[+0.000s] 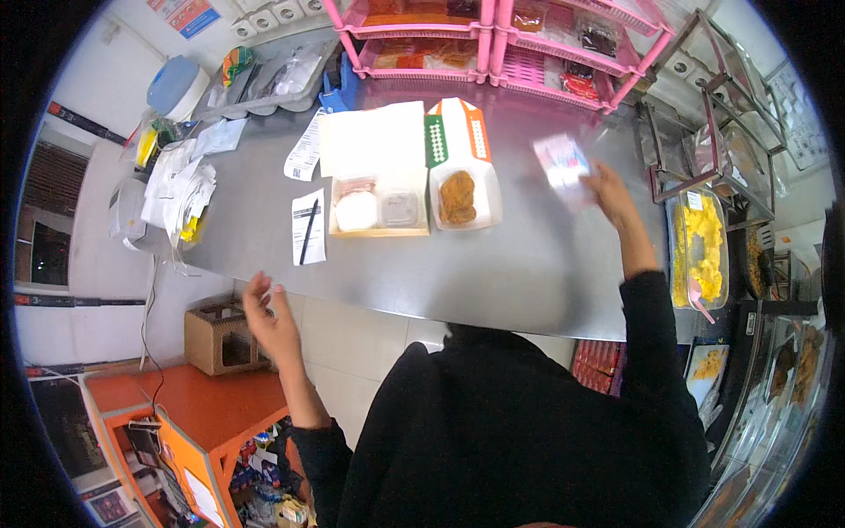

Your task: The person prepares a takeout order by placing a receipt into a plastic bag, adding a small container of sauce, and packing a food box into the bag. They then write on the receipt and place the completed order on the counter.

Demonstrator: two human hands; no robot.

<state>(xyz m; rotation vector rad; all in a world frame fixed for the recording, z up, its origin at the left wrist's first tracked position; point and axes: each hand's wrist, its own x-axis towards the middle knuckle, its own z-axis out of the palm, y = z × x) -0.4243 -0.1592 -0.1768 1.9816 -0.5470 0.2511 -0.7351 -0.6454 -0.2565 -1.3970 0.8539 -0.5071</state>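
Observation:
My right hand (pixel 608 193) grips a blurred plastic packet (pixel 562 165) with printing, over the right part of the steel table (pixel 370 277). Fingers apart, my left hand (pixel 269 317) is raised off the table's front edge and holds nothing. Before me lies an open cardboard meal box (pixel 375 142). Inside it are a white round item (pixel 356 211), a clear lidded tub (pixel 400 208) and a small packet at the back. Beside that stands a smaller open carton (pixel 488 198) with a piece of fried chicken (pixel 457 198). A black pen (pixel 309 231) rests on a paper slip (pixel 300 254) to the left.
Pink plastic racks (pixel 422 76) with packets stand at the back. A bundle of receipts (pixel 178 185) hangs at the left. On the right are a metal rack (pixel 706 132) and a tub of yellow food (pixel 700 244) with a pink scoop (pixel 700 297). An orange desk (pixel 218 396) stands lower left.

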